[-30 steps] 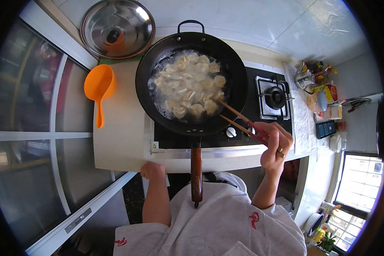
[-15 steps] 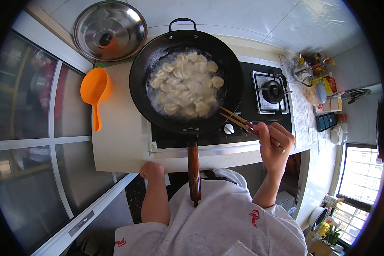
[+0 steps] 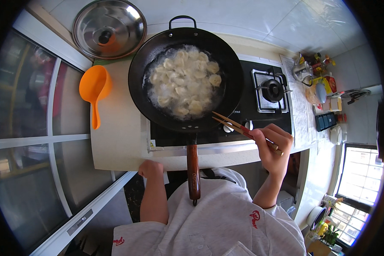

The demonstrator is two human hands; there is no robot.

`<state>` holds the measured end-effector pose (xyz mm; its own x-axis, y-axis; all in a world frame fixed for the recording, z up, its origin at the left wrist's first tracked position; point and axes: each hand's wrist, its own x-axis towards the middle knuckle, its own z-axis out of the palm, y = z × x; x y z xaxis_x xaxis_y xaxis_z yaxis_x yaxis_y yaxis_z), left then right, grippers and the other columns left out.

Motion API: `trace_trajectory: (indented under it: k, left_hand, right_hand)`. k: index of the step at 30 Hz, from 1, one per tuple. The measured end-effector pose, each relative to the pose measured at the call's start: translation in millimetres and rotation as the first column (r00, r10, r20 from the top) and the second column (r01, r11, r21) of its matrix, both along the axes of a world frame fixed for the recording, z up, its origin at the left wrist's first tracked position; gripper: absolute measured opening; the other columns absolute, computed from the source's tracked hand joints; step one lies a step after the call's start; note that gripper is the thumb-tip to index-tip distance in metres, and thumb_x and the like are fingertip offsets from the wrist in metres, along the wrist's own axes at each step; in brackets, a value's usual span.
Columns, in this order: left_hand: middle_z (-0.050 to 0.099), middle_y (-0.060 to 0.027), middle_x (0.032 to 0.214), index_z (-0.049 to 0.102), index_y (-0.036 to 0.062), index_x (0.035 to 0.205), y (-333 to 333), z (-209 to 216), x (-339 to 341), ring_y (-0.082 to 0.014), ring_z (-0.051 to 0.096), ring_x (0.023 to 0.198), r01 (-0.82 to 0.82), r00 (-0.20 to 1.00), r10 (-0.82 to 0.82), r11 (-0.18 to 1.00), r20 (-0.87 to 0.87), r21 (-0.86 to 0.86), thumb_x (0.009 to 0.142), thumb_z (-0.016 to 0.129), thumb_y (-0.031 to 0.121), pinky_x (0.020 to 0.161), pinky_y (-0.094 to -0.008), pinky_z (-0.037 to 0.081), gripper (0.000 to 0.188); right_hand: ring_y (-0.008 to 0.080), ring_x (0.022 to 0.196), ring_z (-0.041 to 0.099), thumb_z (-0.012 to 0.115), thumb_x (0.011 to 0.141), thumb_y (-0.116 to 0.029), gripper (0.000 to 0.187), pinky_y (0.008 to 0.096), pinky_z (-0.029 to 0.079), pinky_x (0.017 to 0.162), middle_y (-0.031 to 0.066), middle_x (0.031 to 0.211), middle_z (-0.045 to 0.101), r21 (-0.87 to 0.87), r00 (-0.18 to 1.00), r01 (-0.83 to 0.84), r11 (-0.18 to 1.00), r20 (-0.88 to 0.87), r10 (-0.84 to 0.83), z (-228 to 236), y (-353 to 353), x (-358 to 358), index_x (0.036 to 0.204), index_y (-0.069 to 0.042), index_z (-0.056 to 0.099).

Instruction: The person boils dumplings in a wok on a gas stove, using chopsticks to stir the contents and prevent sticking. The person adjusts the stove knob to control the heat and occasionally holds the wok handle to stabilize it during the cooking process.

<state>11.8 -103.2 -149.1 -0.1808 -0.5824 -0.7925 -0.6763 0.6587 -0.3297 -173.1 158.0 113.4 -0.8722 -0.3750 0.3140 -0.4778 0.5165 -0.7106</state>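
While the right hand (image 3: pixel 275 145) clasps two chopsticks (image 3: pixel 244 129), the left hand (image 3: pixel 150 169) curls into a fist beside the tabletop (image 3: pixel 119 106) edge, nothing showing in it. The chopstick tips reach over the wok (image 3: pixel 232 81) at its 5 o'clock, near dumplings (image 3: pixel 183 81) crowding its foamy water. Its handle (image 3: pixel 193 170) points to 6; the dipper (image 3: pixel 95 87) lies at 9, the lid (image 3: pixel 115 46) at 10, a burner (image 3: pixel 272 90) at 3.
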Motion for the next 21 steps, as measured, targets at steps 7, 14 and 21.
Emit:
trace_trajectory:
  k: [7, 14, 21]
  left_hand:
    - [0.069, -0.0024, 0.106, 0.075, 0.0209, 0.102, -7, -14, 0, -0.0235, 0.067, 0.092, 0.017, 0.995, -0.019, 1.0, 0.102, 0.023, 0.061, 0.082, 0.015, 0.058, -0.0387, 0.054, 0.041]
    - [0.069, -0.0006, 0.108, 0.072, 0.0223, 0.109, -5, -17, 1, -0.0217, 0.067, 0.093, 0.043, 0.996, -0.042, 0.999, 0.079, -0.016, 0.061, 0.083, 0.016, 0.058, -0.0362, 0.055, 0.05]
    - [0.069, -0.0009, 0.11, 0.064, 0.0225, 0.122, 1, -3, -3, -0.0206, 0.067, 0.092, 0.068, 0.998, -0.067, 0.997, 0.017, -0.048, 0.068, 0.077, 0.021, 0.056, -0.0367, 0.054, 0.056]
  right_hand:
    - [0.0105, 0.045, 0.049, 0.072, 0.081, -0.009, 0.01, 0.0234, 0.032, 0.041, 0.0059, 0.06, 0.058, -0.025, 0.999, -0.02, 0.999, 0.036, 0.021, -4, 7, 7, 0.08, 0.0, 0.074]
    - [0.0109, 0.046, 0.052, 0.072, 0.081, -0.008, 0.008, 0.0224, 0.034, 0.042, 0.0069, 0.061, 0.06, -0.018, 0.999, -0.033, 0.999, 0.04, 0.034, -5, 6, 7, 0.081, 0.0, 0.074]
    - [0.0108, 0.047, 0.052, 0.072, 0.08, -0.007, 0.007, 0.0222, 0.034, 0.042, 0.007, 0.062, 0.061, -0.012, 0.999, -0.042, 0.999, 0.028, 0.042, -7, 6, 4, 0.082, 0.0, 0.073]
